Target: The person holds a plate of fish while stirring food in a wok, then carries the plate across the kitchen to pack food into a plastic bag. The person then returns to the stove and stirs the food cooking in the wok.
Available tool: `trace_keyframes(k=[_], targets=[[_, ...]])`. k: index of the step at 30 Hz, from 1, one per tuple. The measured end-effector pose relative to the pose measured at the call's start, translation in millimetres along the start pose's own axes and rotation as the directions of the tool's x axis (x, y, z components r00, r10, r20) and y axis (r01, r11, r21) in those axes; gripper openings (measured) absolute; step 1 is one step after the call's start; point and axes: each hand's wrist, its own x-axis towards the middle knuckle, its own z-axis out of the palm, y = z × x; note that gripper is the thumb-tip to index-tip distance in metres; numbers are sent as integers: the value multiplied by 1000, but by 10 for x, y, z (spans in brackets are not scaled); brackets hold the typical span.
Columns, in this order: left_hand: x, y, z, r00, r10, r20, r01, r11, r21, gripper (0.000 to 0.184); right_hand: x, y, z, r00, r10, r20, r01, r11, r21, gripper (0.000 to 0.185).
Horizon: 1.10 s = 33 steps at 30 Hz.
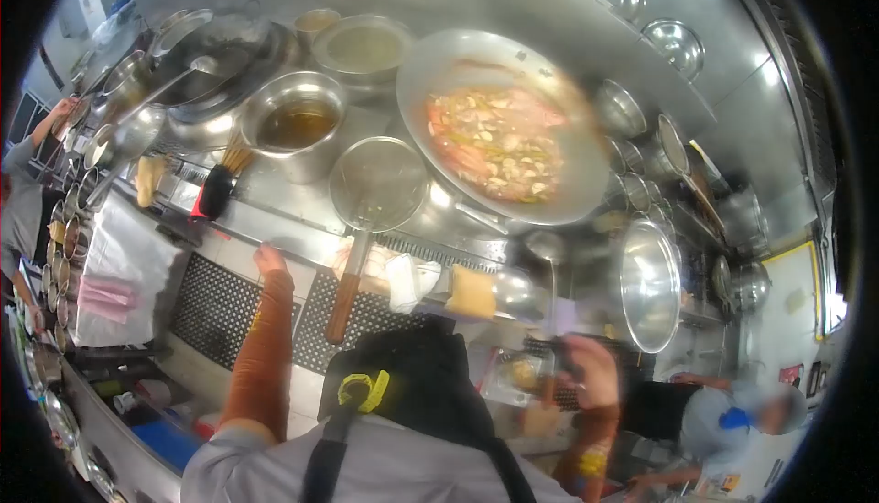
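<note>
My left hand (271, 261) is by the front edge of the steel counter, with nothing visible in its loosely parted fingers. To its right, a round mesh strainer (378, 183) rests on the counter, its wooden handle jutting over the edge. My right hand (593, 373) is raised at the lower right and smeared by motion; whether it grips anything is unclear. Close beside it runs the long handle of a ladle (547, 246). Beyond the strainer sits a large wok (417, 68) filled with reddish pieces, pale slices and green bits in steaming liquid.
A pot of brown liquid (295, 91) and a dark wok (206, 77) stand at the back left. Folded cloths (472, 291) lie along the counter edge. A steel bowl (650, 285) is at the right. Co-workers are at the far left and the lower right (723, 425).
</note>
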Motion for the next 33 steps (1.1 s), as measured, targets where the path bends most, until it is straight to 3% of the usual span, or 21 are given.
trace_keyframes(k=[2,5,6,9,11,13,14,17,18,21,22,25,26,28,30,33], targets=[[-74,90,206,993,63,-104,-63,998,2,54,-265,-282,-223,1000,-17,25,17,1000,-7,35],[-97,318,434,947,-33,-320,74,990,119,59,-513,-623,-408,974,-224,-32,225,972,59,44],[-151,405,471,923,-65,-380,144,973,182,63,-472,-687,-508,953,-302,14,297,943,151,48],[-433,642,574,860,-259,-439,329,940,90,64,-282,-989,-545,874,-476,101,464,878,120,62],[-253,458,653,813,-257,-523,380,914,142,65,-63,-1210,-380,903,-416,111,406,908,99,62],[-95,304,773,789,-232,-569,395,901,181,65,359,-1253,-375,943,-328,46,331,942,-58,59],[-423,575,793,765,-231,-601,414,892,183,66,489,-1323,-298,947,-316,52,318,948,-29,56],[-115,257,842,759,-84,-645,438,800,411,66,954,-1380,-159,891,-455,-3,454,889,59,53],[387,-152,706,813,-112,-571,376,850,369,66,1118,-1443,-48,871,-490,-31,491,869,52,48],[146,98,886,783,-145,-605,427,832,354,69,1715,-1696,-106,956,-293,1,285,927,-245,44],[38,198,951,779,-161,-606,438,832,341,70,1821,-1793,-49,966,-255,34,256,941,-220,43],[-41,315,1027,767,-207,-607,471,824,315,74,2227,-1810,-105,933,-348,89,357,879,-315,44],[-46,342,1041,768,-219,-601,470,831,297,76,2316,-1836,-127,924,-368,107,383,891,-242,40],[-207,478,1081,777,-279,-564,445,878,178,80,2601,-1868,-320,805,-559,199,570,637,-519,37],[-292,664,1134,746,-316,-586,497,850,175,79,2738,-2007,-350,669,-658,346,644,280,-712,33],[-401,667,1179,754,-302,-584,499,841,210,79,2818,-2228,-358,782,-469,410,571,274,-774,33]])
